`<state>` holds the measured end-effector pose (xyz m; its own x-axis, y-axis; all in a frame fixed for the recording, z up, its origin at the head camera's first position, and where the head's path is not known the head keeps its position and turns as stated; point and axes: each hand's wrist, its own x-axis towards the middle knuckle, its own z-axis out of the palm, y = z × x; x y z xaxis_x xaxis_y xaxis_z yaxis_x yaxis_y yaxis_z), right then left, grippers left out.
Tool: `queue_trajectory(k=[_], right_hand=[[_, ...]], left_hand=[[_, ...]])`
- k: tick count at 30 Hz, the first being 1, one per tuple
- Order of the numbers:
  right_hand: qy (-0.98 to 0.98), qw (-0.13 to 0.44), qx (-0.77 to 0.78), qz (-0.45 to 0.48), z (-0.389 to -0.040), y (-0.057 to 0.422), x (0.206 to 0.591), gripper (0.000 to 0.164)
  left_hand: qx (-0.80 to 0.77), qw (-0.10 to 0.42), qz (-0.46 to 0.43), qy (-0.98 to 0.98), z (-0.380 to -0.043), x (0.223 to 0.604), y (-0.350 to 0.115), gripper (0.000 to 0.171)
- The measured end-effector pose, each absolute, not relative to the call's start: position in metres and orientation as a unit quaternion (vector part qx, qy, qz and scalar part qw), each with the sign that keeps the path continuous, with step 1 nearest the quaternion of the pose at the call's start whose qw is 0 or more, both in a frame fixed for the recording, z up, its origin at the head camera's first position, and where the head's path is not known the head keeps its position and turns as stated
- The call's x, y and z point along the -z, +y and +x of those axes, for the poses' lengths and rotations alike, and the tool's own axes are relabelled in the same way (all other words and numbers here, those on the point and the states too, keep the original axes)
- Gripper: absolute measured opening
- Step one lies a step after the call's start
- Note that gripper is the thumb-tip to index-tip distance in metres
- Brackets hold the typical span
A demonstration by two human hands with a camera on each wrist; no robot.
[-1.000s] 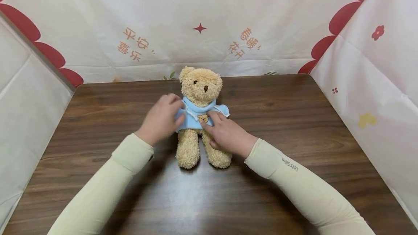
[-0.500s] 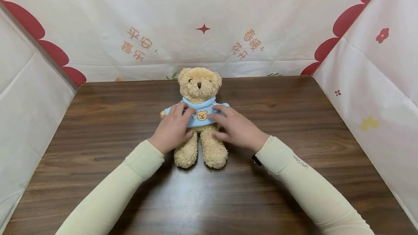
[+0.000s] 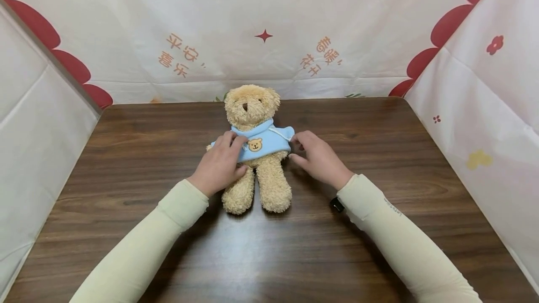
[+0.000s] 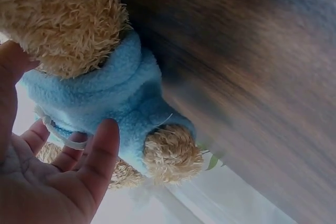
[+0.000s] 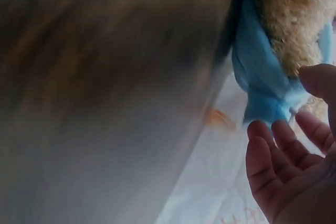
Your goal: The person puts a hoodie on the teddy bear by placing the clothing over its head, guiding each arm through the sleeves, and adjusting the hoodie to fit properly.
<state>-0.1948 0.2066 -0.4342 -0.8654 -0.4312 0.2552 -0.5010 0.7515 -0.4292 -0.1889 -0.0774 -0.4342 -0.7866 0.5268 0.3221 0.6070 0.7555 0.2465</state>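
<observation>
A tan plush teddy bear [image 3: 251,106] lies face up near the middle of the table in the head view. It wears a light blue sweater [image 3: 273,139] with a small bear-face patch [image 3: 254,145] and a white cord. My left hand [image 3: 216,162] rests on the sweater's left side, thumb by the bear's leg; its fingers [image 4: 102,153] look loosely extended in the left wrist view. Beside the sleeve on the right is my right hand [image 3: 322,158], fingers loosely bent. Whether its fingertips touch the blue sleeve [image 5: 262,106] I cannot tell.
The dark wood-grain table [image 3: 139,153] runs back to a white printed cloth [image 3: 227,13] with red scalloped edging. Similar cloth sides [image 3: 484,88] stand at left and right. Pale sleeves cover both forearms, with a dark band [image 3: 337,205] at the right wrist.
My right hand has moved off the bear's front to the right, beside its sleeve. My left hand came onto the sweater. The bear's head has turned toward the left.
</observation>
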Motion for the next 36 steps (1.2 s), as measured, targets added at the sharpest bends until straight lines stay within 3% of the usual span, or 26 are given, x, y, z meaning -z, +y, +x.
queue_trajectory(k=[7,13,19,24,36], right_hand=[[-0.931,0.051,-0.282,0.227,-0.201,0.195,0.442,0.028],[-0.933,0.095,-0.246,0.245,-0.205,0.190,0.443,0.025],[-0.936,0.135,-0.192,0.261,-0.208,0.190,0.441,0.048],[-0.937,0.108,-0.174,0.284,-0.213,0.191,0.439,0.065],[-0.941,0.044,-0.167,0.291,-0.219,0.188,0.434,0.054]], left_hand=[[0.161,0.121,-0.304,-0.931,-0.189,0.436,-0.077,0.061],[0.128,0.137,-0.319,-0.929,-0.189,0.434,-0.075,0.069],[0.093,0.130,-0.315,-0.935,-0.187,0.432,-0.074,0.070],[0.087,0.129,-0.321,-0.934,-0.186,0.432,-0.073,0.070],[0.083,0.140,-0.339,-0.926,-0.187,0.435,-0.071,0.068]])
